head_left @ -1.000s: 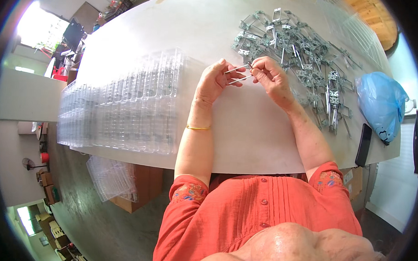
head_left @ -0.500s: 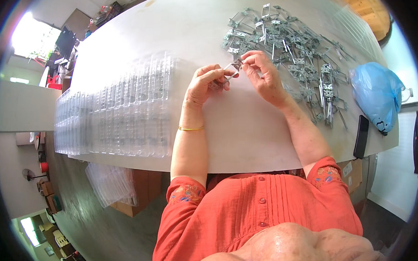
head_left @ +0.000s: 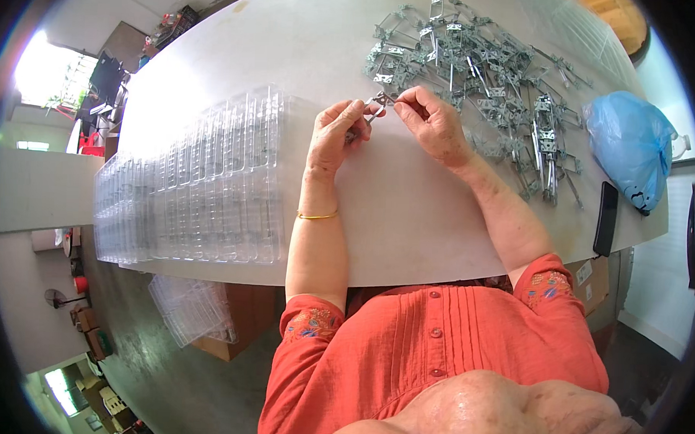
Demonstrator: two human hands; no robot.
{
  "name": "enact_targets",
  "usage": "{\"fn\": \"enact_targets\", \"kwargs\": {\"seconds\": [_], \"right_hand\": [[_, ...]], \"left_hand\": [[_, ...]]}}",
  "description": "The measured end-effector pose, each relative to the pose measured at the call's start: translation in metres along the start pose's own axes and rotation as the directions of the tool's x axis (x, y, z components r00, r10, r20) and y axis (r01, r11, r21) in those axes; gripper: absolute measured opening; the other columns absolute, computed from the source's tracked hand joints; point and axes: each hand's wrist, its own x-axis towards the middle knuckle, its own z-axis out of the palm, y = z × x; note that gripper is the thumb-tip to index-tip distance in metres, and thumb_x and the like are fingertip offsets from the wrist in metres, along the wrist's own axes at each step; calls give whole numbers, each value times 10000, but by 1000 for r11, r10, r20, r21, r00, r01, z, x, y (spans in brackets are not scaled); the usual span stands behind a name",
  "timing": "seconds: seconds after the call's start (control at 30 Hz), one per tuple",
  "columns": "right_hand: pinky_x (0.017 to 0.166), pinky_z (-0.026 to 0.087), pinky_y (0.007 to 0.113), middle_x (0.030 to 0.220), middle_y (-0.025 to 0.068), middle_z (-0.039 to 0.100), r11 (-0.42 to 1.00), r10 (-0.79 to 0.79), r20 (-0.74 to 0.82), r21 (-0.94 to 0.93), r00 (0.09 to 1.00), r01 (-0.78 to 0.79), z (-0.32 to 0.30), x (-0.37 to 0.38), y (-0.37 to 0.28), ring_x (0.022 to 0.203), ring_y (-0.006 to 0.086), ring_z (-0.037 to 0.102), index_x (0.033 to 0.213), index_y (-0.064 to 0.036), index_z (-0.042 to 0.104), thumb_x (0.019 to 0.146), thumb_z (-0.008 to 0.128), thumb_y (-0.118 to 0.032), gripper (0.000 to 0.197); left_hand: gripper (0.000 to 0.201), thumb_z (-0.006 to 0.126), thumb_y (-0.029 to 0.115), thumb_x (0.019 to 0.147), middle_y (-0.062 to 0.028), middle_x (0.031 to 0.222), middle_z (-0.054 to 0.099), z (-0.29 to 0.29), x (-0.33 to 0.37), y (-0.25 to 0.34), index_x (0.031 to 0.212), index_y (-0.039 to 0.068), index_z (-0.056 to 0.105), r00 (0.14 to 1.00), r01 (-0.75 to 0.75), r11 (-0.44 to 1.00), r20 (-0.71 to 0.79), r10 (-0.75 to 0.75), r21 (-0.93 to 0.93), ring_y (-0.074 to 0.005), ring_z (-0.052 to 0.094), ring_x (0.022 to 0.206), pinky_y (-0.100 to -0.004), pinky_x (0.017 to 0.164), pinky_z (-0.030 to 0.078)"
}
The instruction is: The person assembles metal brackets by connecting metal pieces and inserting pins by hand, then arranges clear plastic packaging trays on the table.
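Note:
Between my two hands is a small metal bracket assembly (head_left: 380,103) with thin rods, held above the white table. My left hand (head_left: 337,132) is closed around its lower end, so part of it is hidden by the fingers. At its upper right end, the thumb and fingertips of my right hand (head_left: 436,127) pinch together on it. Just beyond my right hand lies a tangled heap of similar metal bracket assemblies (head_left: 482,76). Left of my left hand sit rows of clear plastic blister trays (head_left: 203,174).
On the right, a blue plastic bag (head_left: 627,146) and a black phone (head_left: 605,218) lie near the table's edge. More clear trays (head_left: 191,307) rest on a cardboard box (head_left: 244,320) below the table. Clear sheets (head_left: 576,30) lie at the far right of the white table (head_left: 408,242).
My left hand has shifted slightly left with the bracket assembly, and its fingers have curled in more. My right hand has tightened its fingers and sits a little lower. The view has shifted slightly.

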Motion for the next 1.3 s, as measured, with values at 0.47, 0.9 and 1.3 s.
{"fn": "enact_targets", "kwargs": {"seconds": [0.47,0.9,1.3], "right_hand": [[660,452,216,859,-31,588,996,69,69,45,995,-72,-3,0,-5,744,31,508,1045,-35,595,970,609,-102,101],[636,479,214,844,-22,607,989,88,67,114,994,-95,1,-1,0,708,42,542,1057,-41,602,987,588,-111,99],[618,510,233,816,16,648,984,55,16,168,998,-57,3,-1,2,692,67,597,1026,-23,603,975,602,-107,98]], "left_hand": [[152,664,214,936,-80,962,727,10,-1,0,913,66,634,997,-65,984,-20,70,164,-58,537,647,-195,581,400],[124,649,205,937,-106,978,725,8,-1,2,950,86,618,996,-62,995,-62,67,79,-64,544,642,-194,573,405],[131,653,202,942,-92,980,725,7,0,0,963,79,615,996,-57,994,-57,63,94,-57,543,644,-180,550,382]]}}
